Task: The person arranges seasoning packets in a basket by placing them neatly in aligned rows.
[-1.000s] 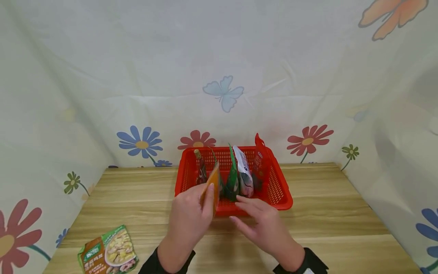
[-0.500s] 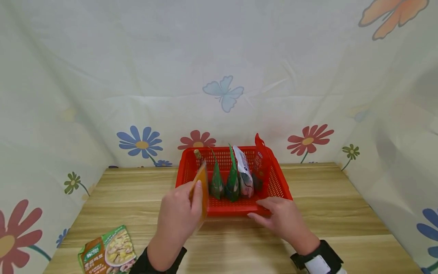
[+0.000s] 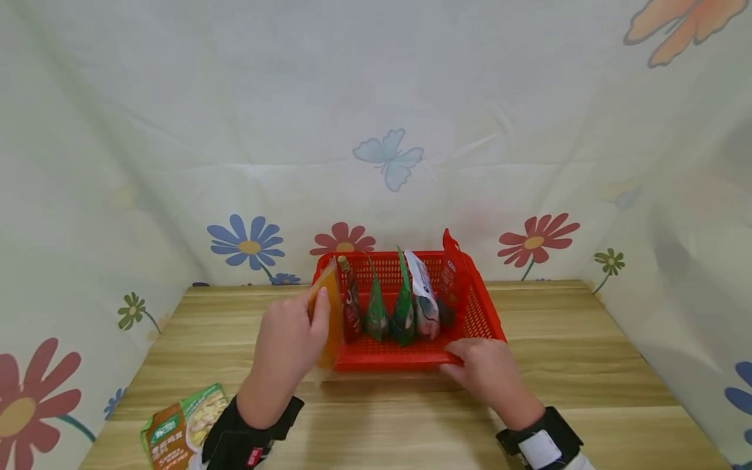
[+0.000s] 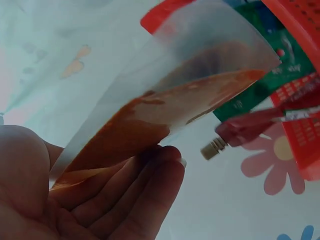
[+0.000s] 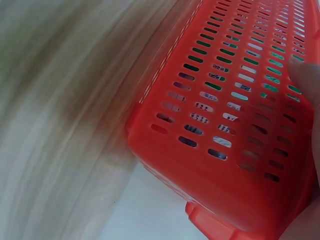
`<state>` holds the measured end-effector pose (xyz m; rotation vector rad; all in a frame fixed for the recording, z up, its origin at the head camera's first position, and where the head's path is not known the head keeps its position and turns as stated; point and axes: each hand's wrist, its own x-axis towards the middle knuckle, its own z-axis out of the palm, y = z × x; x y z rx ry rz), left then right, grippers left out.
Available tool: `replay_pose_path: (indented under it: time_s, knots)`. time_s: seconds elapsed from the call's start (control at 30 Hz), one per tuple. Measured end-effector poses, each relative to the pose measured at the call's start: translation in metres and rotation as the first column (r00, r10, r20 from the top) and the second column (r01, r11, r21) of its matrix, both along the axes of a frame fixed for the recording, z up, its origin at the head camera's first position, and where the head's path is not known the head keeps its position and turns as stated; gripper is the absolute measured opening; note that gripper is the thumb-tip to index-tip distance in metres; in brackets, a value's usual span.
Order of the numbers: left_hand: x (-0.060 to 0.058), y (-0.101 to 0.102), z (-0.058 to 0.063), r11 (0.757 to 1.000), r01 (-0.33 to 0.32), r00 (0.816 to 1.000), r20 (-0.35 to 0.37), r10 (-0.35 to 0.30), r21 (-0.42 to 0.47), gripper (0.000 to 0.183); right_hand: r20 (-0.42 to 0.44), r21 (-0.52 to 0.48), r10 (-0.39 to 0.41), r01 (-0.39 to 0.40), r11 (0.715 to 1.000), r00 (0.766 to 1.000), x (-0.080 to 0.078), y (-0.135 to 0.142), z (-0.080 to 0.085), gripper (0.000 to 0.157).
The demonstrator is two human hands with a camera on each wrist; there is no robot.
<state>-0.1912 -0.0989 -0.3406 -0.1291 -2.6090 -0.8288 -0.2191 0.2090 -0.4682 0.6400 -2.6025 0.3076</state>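
Note:
My left hand [image 3: 290, 333] pinches a flat clear pouch with orange contents [image 3: 332, 316] between thumb and fingers. The pouch stands on edge at the basket's left end, overlapping its wall in the head view. Up close in the left wrist view, the orange filling [image 4: 125, 132] sits low under clear film. My right hand [image 3: 487, 365] grips the front rim of the red basket [image 3: 388, 361] near its right corner. Inside the basket stand a dark red bottle with a gold cap [image 3: 350, 303], two green packets [image 3: 377, 316], a white-and-pink packet [image 3: 423, 297] and a red bag [image 3: 452, 281].
A green-and-brown food pouch [image 3: 170, 434] lies at the front left of the wooden table [image 3: 587, 365], partly behind the left wrist strap [image 3: 252, 427]. A flower-printed cloth [image 3: 294, 130] surrounds the table at the back and sides.
My left hand has moved left with the orange pouch, uncovering the bottle and a green packet. My right hand has moved right from mid-front and taken hold of the basket rim.

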Motion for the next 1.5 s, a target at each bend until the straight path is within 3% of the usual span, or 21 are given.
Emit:
replay_pose_path:
  time_s: [0.2,0.33,0.43,0.67,1.0,1.13,1.3,1.5]
  knots:
    - [-0.027,-0.011,0.004,1.0,-0.014,0.998,0.053,0.014,-0.007,0.044,-0.017,0.0,0.016,-0.016,1.0,1.0,-0.002,0.003,-0.002,0.033]
    - [-0.046,-0.013,0.003,0.998,-0.017,0.997,0.078,0.021,-0.062,0.039,-0.018,0.004,0.027,-0.027,1.0,0.999,-0.003,0.003,-0.003,0.032]
    - [-0.06,-0.013,0.003,0.995,-0.008,0.991,0.13,0.022,-0.104,0.037,-0.016,0.004,0.029,-0.029,1.0,0.999,-0.003,0.003,-0.004,0.032]
    - [-0.095,-0.013,0.003,0.995,0.019,0.976,0.22,0.003,-0.099,0.036,-0.022,0.009,0.021,-0.02,1.0,1.0,-0.004,0.003,-0.003,0.032]
    - [-0.14,-0.015,-0.017,0.989,0.063,0.95,0.313,-0.018,-0.134,0.033,-0.019,-0.013,0.018,-0.018,1.0,1.0,-0.003,0.001,-0.003,0.032]
    - [-0.15,-0.015,-0.025,0.994,0.045,0.934,0.356,-0.005,-0.102,0.027,-0.016,-0.014,0.009,-0.009,1.0,1.0,-0.002,0.002,-0.004,0.034]
    - [-0.155,-0.017,-0.032,0.996,0.042,0.919,0.395,-0.009,-0.075,0.018,-0.011,-0.017,0.009,-0.009,1.0,1.0,-0.001,0.0,-0.003,0.034]
    - [-0.153,-0.017,-0.034,0.998,0.054,0.875,0.483,-0.038,-0.018,0.016,-0.03,-0.026,0.01,-0.011,1.0,0.999,-0.002,0.001,-0.004,0.033]
